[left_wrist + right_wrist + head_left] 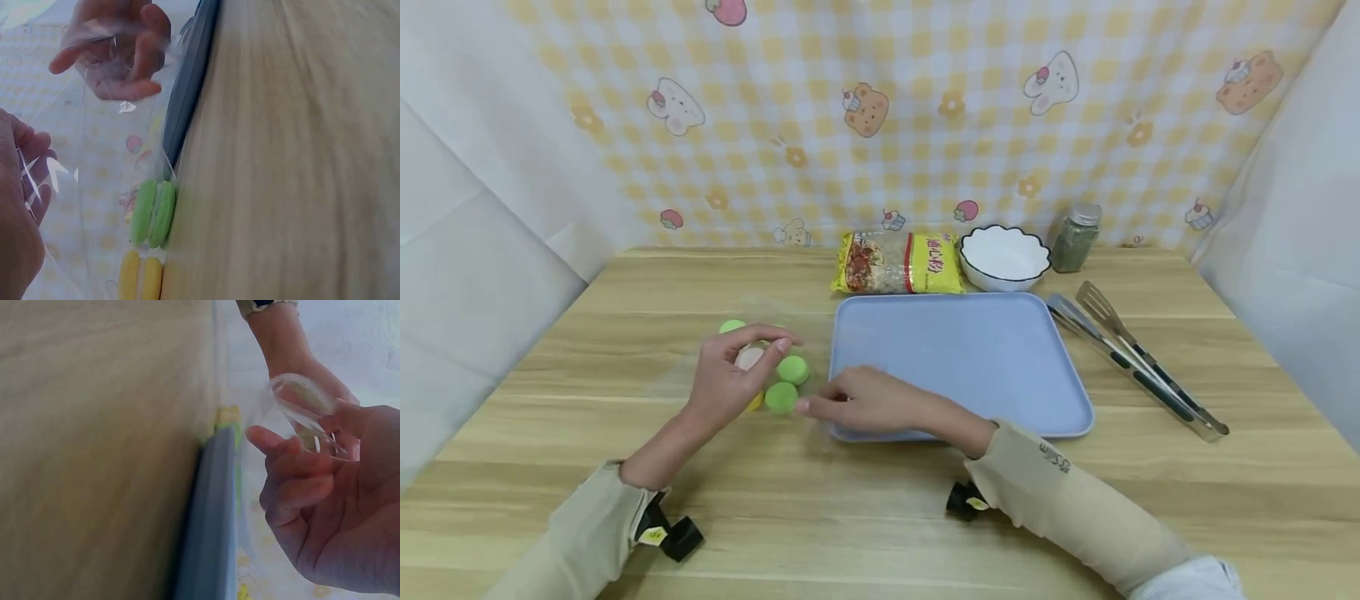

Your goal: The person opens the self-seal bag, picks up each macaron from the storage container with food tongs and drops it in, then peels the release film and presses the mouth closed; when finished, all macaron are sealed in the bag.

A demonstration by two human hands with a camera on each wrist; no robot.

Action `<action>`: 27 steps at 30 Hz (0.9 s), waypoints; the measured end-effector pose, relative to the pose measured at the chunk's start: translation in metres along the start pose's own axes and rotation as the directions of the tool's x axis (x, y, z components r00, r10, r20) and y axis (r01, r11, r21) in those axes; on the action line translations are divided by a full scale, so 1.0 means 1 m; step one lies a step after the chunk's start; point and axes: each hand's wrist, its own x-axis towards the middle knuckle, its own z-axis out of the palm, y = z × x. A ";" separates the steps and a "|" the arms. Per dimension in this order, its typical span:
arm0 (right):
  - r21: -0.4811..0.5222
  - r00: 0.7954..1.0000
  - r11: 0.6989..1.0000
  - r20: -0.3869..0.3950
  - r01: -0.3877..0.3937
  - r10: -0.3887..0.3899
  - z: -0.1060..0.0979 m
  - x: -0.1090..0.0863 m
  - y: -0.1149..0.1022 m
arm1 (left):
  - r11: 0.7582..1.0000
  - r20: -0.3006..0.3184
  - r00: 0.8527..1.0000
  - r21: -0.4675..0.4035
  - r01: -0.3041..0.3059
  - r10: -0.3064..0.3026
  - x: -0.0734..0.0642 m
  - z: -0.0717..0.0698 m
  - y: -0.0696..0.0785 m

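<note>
Several macarons, among them a green one (153, 214) and a yellow one (140, 276), stand on the table left of the tray. Clear plastic film (84, 156) rises around them; I cannot tell if it is a bag. My left hand (733, 371) is above the macarons, thumb and fingers curled on the film, and partly hides a pale round thing (749, 358). My right hand (876, 400) is over the tray's left edge. In the right wrist view its fingers bend loosely, with the thumb apart from them, and a loop of film lies beside them.
A blue tray (970, 358) lies to the right. Behind it are a yellow food packet (897, 265), a white scalloped bowl (1006, 257) and a jar of dried herbs (1077, 238). Metal tongs (1138, 362) lie on the table (850, 525) at the right.
</note>
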 end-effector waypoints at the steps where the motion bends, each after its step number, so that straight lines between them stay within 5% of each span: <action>1: -0.035 1.000 0.999 -0.010 -0.011 0.010 -0.002 -0.002 0.000 | 1.000 -0.001 1.000 -0.002 0.003 -0.003 0.000 0.000 -0.001; 3: -0.090 1.000 0.996 -0.031 -0.009 0.006 -0.004 -0.006 -0.001 | 1.000 -0.004 1.000 -0.012 0.000 0.000 -0.001 0.000 -0.009; 7: -0.229 0.977 0.964 -0.129 0.136 -0.169 -0.002 -0.009 -0.006 | 1.000 -0.004 1.000 -0.024 0.011 -0.011 -0.005 0.000 -0.026; 12: -0.514 0.898 0.829 -0.227 0.218 -0.377 0.004 -0.015 -0.023 | 1.000 -0.015 1.000 -0.022 0.020 -0.020 -0.006 0.000 -0.032; 16: -0.616 0.889 0.760 -0.205 0.208 -0.409 0.005 -0.019 -0.029 | 1.000 -0.023 1.000 -0.016 0.009 -0.010 -0.007 0.000 -0.034; 20: -0.641 0.910 0.743 -0.164 0.195 -0.380 -0.002 -0.026 -0.035 | 1.000 -0.017 1.000 -0.022 0.011 -0.011 -0.007 0.000 -0.032; 24: -0.703 0.885 0.699 -0.233 0.133 -0.403 -0.005 -0.033 -0.042 | 0.999 -0.013 1.000 -0.043 0.011 -0.012 -0.007 0.000 -0.031; 26: -0.693 0.876 0.709 -0.255 0.130 -0.409 0.001 -0.035 -0.045 | 0.999 -0.018 1.000 -0.045 0.010 -0.011 -0.007 -0.001 -0.030; 27: -0.666 0.887 0.733 -0.245 0.139 -0.390 0.006 -0.035 -0.046 | 0.999 -0.023 1.000 -0.042 0.009 -0.010 -0.007 -0.001 -0.031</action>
